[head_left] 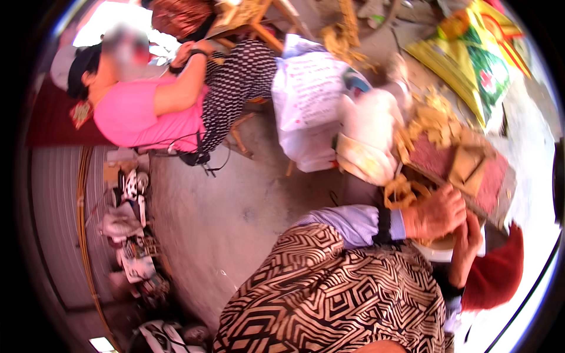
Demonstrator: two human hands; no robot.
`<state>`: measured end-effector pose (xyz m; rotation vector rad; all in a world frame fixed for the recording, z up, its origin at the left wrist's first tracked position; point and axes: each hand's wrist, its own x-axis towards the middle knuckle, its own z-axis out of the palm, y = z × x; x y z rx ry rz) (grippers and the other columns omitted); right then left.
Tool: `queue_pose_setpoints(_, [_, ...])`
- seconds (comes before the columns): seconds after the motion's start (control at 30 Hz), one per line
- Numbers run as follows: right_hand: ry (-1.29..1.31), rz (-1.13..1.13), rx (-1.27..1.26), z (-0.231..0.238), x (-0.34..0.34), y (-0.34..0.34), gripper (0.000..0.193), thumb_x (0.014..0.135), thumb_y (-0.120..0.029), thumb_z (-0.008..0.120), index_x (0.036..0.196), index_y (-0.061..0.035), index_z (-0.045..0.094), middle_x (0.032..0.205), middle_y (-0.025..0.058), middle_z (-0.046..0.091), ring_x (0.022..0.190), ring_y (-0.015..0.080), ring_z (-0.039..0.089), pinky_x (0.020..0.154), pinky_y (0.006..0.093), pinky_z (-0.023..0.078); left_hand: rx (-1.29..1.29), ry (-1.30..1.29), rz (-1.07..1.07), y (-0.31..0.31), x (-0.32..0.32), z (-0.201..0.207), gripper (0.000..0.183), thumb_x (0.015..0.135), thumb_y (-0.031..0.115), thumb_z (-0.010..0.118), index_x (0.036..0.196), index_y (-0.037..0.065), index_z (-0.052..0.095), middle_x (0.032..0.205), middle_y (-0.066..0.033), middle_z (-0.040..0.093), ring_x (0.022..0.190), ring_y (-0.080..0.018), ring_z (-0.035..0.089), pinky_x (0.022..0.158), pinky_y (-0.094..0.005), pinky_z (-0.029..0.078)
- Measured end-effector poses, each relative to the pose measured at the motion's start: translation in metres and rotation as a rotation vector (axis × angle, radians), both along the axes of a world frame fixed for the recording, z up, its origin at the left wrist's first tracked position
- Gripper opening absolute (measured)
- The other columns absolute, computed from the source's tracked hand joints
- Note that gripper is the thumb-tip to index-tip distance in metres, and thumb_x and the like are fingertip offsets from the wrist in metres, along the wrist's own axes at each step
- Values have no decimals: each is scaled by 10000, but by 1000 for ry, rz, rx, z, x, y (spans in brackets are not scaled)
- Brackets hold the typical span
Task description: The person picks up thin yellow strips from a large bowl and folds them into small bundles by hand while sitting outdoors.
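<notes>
My left hand [434, 213] reaches in from a striped blue sleeve with a dark wrist cuff. Its fingers are bent and drawn together near the edge of the work board [428, 154]. Just beside it, my right hand [467, 242] rises with fingers pinched, the fingertips of both hands meeting or nearly so. Whatever lies between them is too small or hidden to make out. A folded tan piece [469, 169] rests on the board's reddish top. Tan looped strips [402, 193] hang by my left wrist, and under the hands a white container [438, 255] partly shows.
More tan scraps [438, 125] pile at the board's far side. A white sack [309, 100] and a yellow-green bag [471, 56] stand beyond. Dark red cloth [500, 270] lies at right. A person in pink [150, 112] sits at far left, hands together.
</notes>
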<state>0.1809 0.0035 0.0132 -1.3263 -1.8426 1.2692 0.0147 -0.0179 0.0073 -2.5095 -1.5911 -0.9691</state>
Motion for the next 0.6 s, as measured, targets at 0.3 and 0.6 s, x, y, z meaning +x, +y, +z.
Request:
queue_pose_setpoints(0.3, [630,-235,-635,-21,-2,-5,75,903,-50,552,927,-18,615,771,14,613,623,76,548,568,190,437,71,-132,-50,-6,-10,-4,138,769,211,537,793,81,577,796,-27,528,805,-196,498,731,-344,394])
queue_pose_setpoints(0.6, [451,-337,-919,9,-32,-1,123,910,-173,541,932,-80,618,869,39,657,769,131,638,653,255,501,-52,-133,-6,-18,9,-40,143,810,190,506,862,74,573,835,-45,542,860,-197,509,754,-342,382])
